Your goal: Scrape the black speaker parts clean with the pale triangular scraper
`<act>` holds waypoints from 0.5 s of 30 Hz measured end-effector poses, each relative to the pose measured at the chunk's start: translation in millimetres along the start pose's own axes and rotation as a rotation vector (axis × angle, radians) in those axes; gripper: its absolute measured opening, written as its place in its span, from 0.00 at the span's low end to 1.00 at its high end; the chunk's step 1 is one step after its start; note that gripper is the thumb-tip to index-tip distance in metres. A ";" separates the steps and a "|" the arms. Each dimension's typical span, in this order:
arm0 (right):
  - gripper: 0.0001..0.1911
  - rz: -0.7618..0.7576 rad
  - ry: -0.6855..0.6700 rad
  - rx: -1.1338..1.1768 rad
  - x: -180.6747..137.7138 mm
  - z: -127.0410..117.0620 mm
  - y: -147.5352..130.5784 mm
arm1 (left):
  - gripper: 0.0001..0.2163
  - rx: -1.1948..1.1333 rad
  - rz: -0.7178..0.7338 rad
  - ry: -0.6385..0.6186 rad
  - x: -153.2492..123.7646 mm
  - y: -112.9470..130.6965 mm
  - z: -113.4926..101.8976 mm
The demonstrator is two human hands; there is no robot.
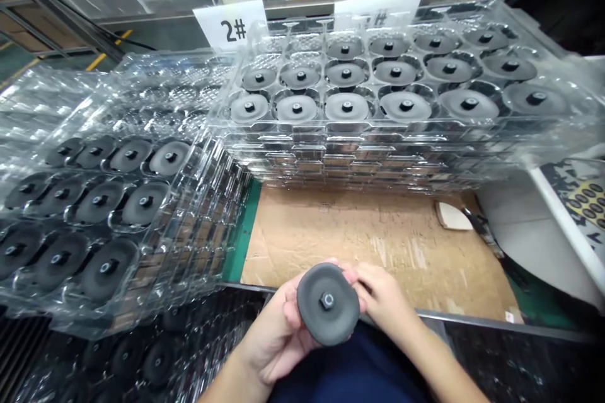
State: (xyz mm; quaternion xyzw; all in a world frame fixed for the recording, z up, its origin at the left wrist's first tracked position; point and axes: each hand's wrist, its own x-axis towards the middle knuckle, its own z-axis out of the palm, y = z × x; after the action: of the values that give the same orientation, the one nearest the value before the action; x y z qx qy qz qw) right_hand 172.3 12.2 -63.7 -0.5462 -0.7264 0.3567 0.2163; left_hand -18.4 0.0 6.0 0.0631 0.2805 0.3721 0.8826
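A dark grey round disc (328, 303) with a small hex nub at its centre is held low in the middle of the view, just in front of the bench edge. My left hand (280, 331) cups it from below and the left. My right hand (384, 298) pinches its right rim with the fingertips. Straight ahead stands a stack of clear plastic trays (378, 157), its top tray filled with the same grey discs (347, 106). On the left, a second stack of clear trays (198, 227) holds more discs (144, 201).
A brown cardboard sheet (378, 245) covers the bench between the stacks. White paper labels, one reading "2#" (232, 28), stand behind the trays. A white container (543, 233) and a sheet of ring stickers (590, 198) sit at the right. More trays with discs (155, 359) lie below left.
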 end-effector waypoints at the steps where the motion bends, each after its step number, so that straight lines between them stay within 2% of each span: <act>1: 0.12 -0.004 -0.013 -0.001 -2.3 3.1 1.3 | 0.28 -0.002 -0.003 0.000 0.5 0.0 0.0; 3: 0.13 0.013 0.012 -0.005 -3.3 -2.8 -4.4 | 0.28 -0.010 -0.003 0.001 1.5 -1.0 0.1; 5: 0.14 0.042 0.100 0.000 -1.1 -21.8 -22.5 | 0.27 -0.016 -0.002 0.003 2.7 -2.1 1.7; 7: 0.14 -0.024 0.193 0.004 2.2 -44.6 -50.1 | 0.22 0.002 -0.005 0.011 4.4 -2.6 5.4; 8: 0.15 -0.133 0.213 0.000 3.9 -54.4 -64.7 | 0.17 0.024 -0.009 0.019 5.2 -2.7 7.9; 10: 0.15 -0.430 0.120 -0.018 7.6 -67.1 -89.4 | 0.08 0.078 -0.025 0.041 6.5 -2.9 12.3; 11: 0.15 -0.525 0.048 -0.037 9.6 -69.9 -97.9 | 0.07 0.101 -0.030 0.054 6.8 -3.2 13.6; 12: 0.14 -0.554 -0.013 -0.064 11.5 -70.8 -103.5 | 0.07 0.116 -0.030 0.069 6.8 -4.0 14.0; 13: 0.14 -0.521 -0.046 -0.103 13.3 -70.3 -106.9 | 0.07 0.120 -0.027 0.083 6.4 -5.2 13.6; 15: 0.12 -0.421 -0.040 -0.199 16.0 -66.5 -109.6 | 0.07 0.110 0.003 0.120 5.3 -8.8 11.5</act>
State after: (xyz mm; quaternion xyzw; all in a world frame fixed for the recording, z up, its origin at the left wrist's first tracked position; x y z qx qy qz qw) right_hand 144.1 29.8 61.2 -0.3939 -0.8601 0.2411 0.2167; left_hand -3.7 -1.5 10.4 0.0896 0.3529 0.3606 0.8587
